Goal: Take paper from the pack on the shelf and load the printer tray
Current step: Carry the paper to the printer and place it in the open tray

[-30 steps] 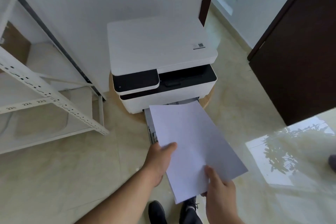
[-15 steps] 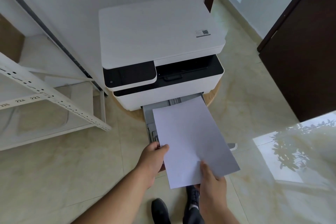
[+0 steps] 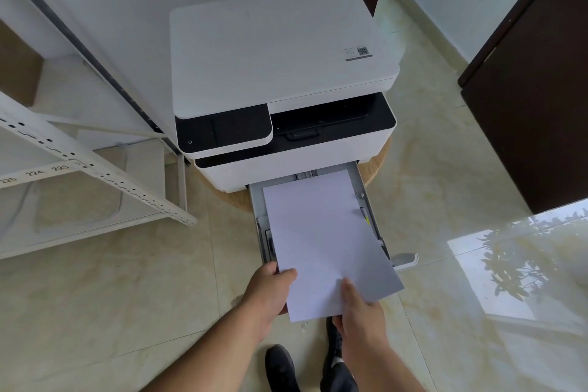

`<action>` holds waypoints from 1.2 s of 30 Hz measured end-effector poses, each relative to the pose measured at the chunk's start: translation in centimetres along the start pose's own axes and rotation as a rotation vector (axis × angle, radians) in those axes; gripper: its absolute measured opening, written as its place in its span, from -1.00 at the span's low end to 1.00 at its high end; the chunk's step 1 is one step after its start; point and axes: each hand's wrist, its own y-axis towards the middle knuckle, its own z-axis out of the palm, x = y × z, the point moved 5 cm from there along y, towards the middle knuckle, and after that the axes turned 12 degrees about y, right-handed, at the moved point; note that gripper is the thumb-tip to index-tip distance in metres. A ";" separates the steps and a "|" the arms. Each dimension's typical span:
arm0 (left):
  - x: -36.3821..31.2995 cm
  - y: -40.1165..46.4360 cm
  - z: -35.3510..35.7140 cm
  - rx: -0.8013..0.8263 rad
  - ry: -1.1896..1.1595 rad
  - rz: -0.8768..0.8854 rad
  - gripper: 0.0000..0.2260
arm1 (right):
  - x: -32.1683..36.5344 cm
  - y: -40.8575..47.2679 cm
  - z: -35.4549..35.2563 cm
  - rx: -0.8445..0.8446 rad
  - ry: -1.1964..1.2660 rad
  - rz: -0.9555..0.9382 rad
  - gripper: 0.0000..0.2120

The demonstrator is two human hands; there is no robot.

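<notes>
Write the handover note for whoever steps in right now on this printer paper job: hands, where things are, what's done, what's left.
Left hand: grips the near left edge of the paper stack, thumb on top.
Right hand: pinches the near edge of the stack, thumb on top.
Tray: pulled out of the printer; the paper's far end lies over it, skewed, and its near right corner overhangs the tray's side.
Done: paper fetched, brought over the open tray.
Left: square the stack between the guides, lay it flat, let go, push the tray shut.
</notes>
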 end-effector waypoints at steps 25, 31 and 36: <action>1.6 1.7 -0.7 -0.010 -0.097 -0.056 -0.88 | 2.8 -0.6 1.8 -0.049 -0.202 0.047 -0.87; 1.7 1.8 -0.7 -0.003 -0.077 -0.040 -0.86 | 2.6 -0.2 2.1 -0.068 -0.194 0.085 -0.91; 1.7 1.6 -0.6 0.012 -0.081 -0.038 -0.89 | 2.9 -0.6 2.3 -0.059 -0.187 0.102 -0.90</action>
